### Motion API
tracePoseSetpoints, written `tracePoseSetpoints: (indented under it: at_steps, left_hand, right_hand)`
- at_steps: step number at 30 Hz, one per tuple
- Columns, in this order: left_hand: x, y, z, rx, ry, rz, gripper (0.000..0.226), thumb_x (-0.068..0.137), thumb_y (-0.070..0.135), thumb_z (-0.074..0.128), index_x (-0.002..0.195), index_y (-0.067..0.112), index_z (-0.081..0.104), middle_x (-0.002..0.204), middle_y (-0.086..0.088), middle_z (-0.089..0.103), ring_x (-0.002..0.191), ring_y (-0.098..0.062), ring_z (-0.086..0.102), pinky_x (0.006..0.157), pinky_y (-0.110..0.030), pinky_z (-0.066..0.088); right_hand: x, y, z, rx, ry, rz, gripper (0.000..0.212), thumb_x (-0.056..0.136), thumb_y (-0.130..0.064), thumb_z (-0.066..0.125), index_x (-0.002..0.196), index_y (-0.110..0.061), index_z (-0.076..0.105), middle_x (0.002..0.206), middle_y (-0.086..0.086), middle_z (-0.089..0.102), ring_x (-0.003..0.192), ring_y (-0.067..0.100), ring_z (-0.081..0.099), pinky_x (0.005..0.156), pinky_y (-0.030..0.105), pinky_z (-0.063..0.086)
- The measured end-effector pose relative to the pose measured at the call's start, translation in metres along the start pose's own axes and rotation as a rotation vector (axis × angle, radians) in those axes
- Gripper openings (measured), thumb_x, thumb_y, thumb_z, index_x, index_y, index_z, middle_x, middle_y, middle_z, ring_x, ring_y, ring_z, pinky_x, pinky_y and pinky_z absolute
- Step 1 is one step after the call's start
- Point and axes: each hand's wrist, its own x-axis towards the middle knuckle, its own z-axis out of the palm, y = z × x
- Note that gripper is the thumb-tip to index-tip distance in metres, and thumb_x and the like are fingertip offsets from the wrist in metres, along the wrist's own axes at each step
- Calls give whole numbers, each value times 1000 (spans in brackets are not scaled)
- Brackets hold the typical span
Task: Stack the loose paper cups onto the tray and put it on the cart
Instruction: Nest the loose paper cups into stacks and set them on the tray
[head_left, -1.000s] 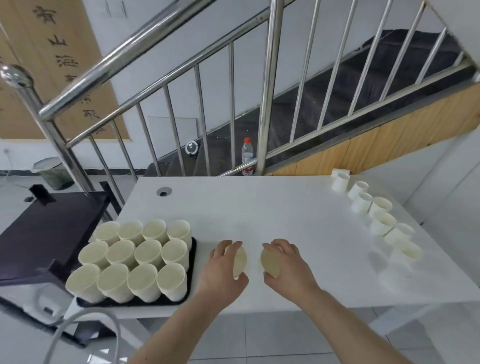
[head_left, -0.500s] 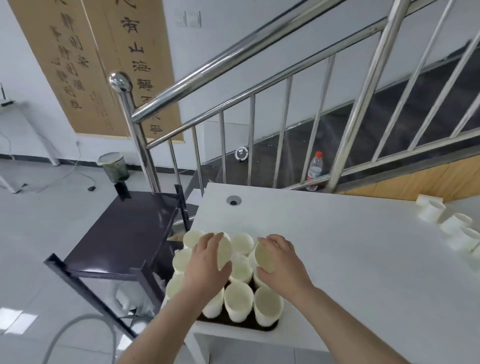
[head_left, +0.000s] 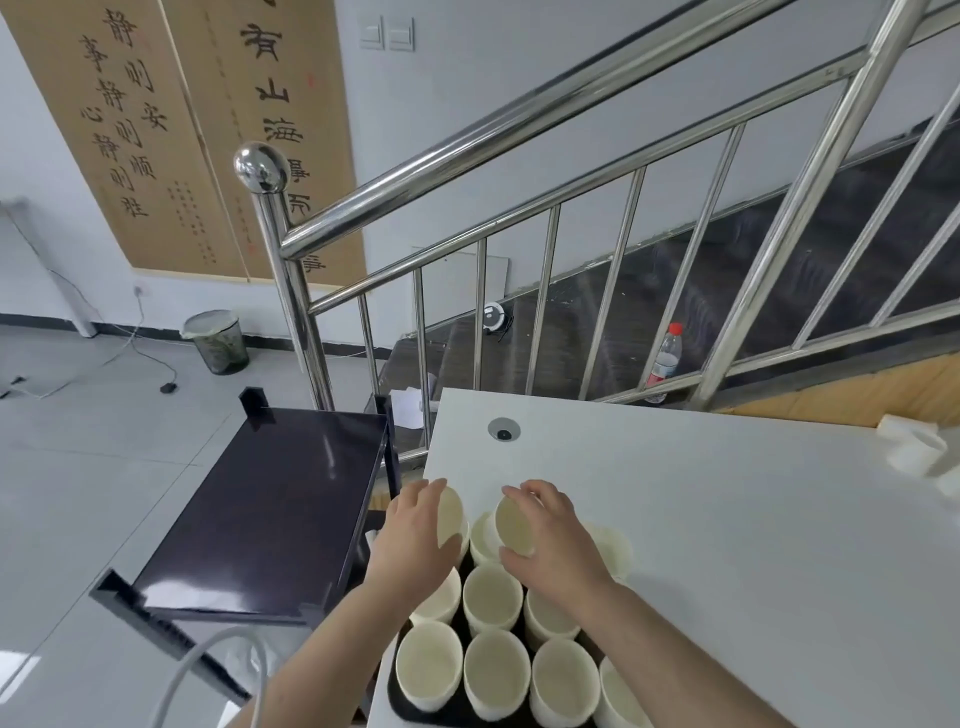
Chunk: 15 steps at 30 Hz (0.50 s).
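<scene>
Two hands: left (head_left: 415, 540), right (head_left: 553, 545), each grasping one cup above tray (head_left: 400, 696).

White surface (head_left: 727, 519), round cable hole (head_left: 503, 429) near its far left corner. Black tray (head_left: 400, 701) of paper cups (head_left: 492, 597) at the near left edge; blurred loose white cups (head_left: 914, 452) far right.

Just two bare forearms coming up from the bottom of the frame, no sleeves, watch or rings visible on the left hand (head_left: 415, 540) or right hand (head_left: 558, 545).
</scene>
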Motion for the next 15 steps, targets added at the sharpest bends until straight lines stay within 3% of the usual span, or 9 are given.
tracePoseSetpoints:
  at_steps: [15]
  left_hand:
    - [27, -24, 28, 74, -174, 9, 69, 92, 41, 55, 149, 27, 21, 157, 3, 14, 143, -19, 22, 102, -33, 42]
  right_hand:
    - [29, 8, 35, -27, -170, 93, 71, 89, -38, 60, 150, -24, 26, 152, -4, 23, 140, 15, 24, 104, 28, 38]
